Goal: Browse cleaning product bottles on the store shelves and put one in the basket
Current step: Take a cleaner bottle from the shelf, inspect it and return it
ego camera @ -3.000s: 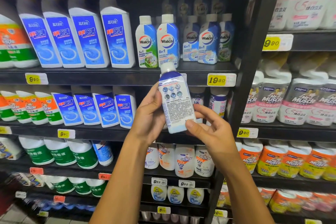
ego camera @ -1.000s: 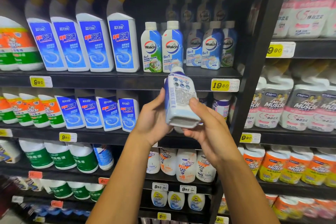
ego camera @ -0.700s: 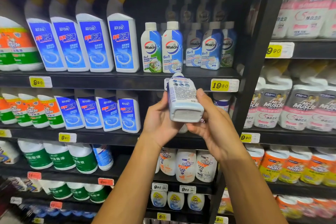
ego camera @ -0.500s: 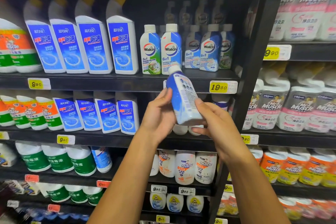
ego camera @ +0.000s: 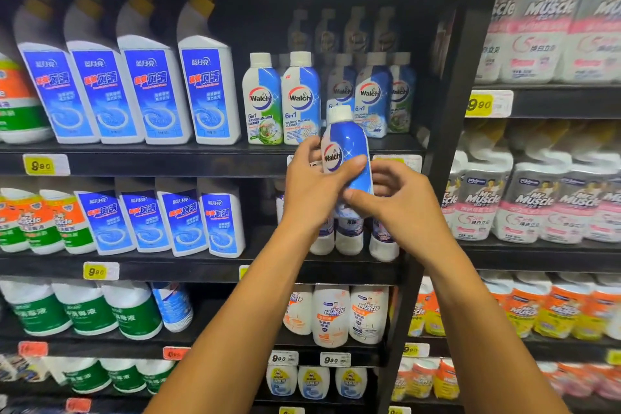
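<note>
head view: both hands hold one walch bottle (ego camera: 347,151) upright in front of the shelf edge (ego camera: 168,163), below the row of matching bottles (ego camera: 300,97). the left hand (ego camera: 312,191) wraps its middle, thumb across the label; the right hand (ego camera: 400,202) pinches its lower part. small, rigid plastic, probably light though glossy and slippery; the waist suits gripping. blue body, white cap, round red-and-blue logo. no basket is in view.
</note>
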The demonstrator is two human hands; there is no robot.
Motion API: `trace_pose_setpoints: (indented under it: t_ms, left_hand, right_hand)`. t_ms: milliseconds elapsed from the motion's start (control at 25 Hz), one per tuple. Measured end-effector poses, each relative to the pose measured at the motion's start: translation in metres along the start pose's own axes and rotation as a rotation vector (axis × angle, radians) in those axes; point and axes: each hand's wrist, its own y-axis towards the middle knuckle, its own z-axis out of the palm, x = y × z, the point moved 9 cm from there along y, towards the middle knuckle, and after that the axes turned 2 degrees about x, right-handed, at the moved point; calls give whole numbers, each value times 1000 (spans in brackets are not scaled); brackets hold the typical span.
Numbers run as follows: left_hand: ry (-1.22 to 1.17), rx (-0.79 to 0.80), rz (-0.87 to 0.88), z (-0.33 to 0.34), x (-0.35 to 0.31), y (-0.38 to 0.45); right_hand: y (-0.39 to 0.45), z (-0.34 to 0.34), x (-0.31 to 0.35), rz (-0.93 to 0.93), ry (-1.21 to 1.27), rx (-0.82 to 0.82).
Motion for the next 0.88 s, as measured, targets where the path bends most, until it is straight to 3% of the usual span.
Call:
trace_pose_setpoints:
  t_ms: [280, 520, 880]
  left_hand:
    - [1, 163, -12, 1, -46, 52]
    - [207, 278, 48, 17, -58, 82]
    - [394, 362, 73, 15, -60, 95]
  right_hand:
    - [64, -16, 8, -20, 73, 17]
    - [115, -13, 5, 2, -167, 58]
    - [136, -3, -20, 111, -135, 65]
